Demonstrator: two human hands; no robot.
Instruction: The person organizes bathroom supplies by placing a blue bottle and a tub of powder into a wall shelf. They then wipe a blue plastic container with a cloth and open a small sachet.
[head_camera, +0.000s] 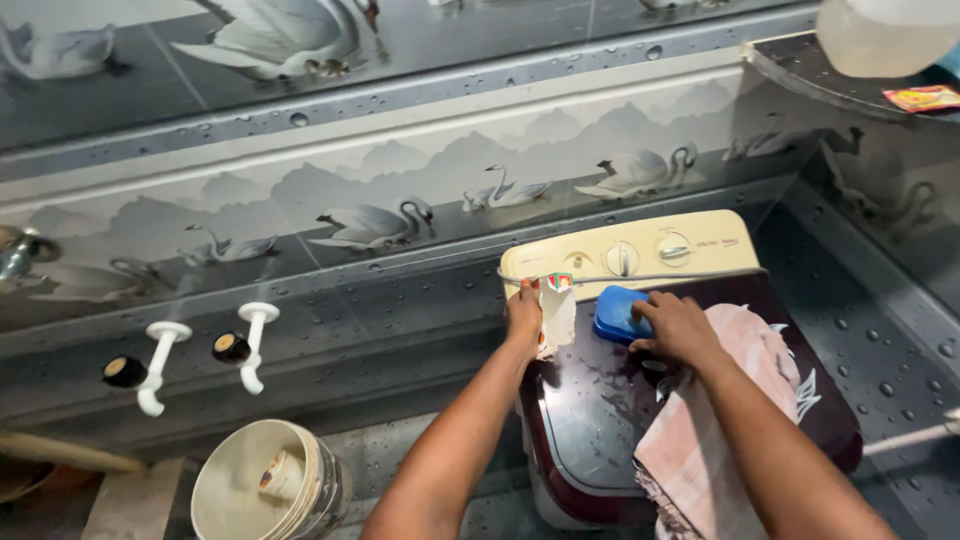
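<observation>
Blue oval plastic soap box (618, 313) sits at back of dark maroon washing-machine lid (600, 410), w/ right hand (678, 328) curled over it. Left hand (524, 312) pinches white crumpled packet (556, 315). Best kept steady; lid looks wet. Cream control panel (630, 255) behind.

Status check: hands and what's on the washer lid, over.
Left hand grips white packet. Right hand on blue sponge. Pink cloth draped over right forearm, on lid.

On the washer's (640, 420) dark wet lid, the left hand (522, 315) grips a small pouch (557, 312) near the back-left corner; the right hand (678, 328) rests on a blue sponge (615, 312). A pink cloth (700, 440) drapes the right forearm. A bucket (265, 490) stands on the floor.
</observation>
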